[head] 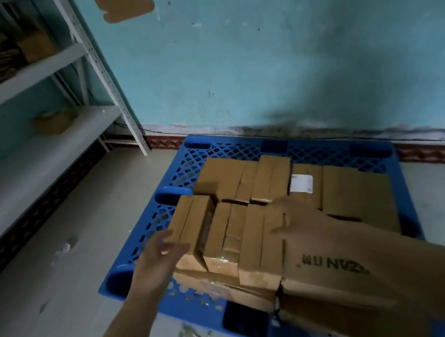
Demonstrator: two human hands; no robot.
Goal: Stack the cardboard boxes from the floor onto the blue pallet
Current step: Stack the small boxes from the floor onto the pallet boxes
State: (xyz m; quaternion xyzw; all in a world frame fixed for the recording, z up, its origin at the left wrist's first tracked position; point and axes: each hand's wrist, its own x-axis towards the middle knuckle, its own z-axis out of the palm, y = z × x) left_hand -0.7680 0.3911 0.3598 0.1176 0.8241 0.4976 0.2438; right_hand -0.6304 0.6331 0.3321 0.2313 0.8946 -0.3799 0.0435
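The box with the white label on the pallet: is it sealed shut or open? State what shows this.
Shut. The labelled box has its top flaps closed flat, with the label lying on top.

I see a dim indoor view with a cool blue-green cast. A broad soft shadow darkens the wall (314, 53) on the right. The shelving (28, 76) at the left edge sits in deeper gloom and its uprights lean from wide-angle distortion. My right hand (304, 222) is smeared by motion blur, the left hand (161, 249) slightly less. The whole picture is soft and grainy, with no glare anywhere.
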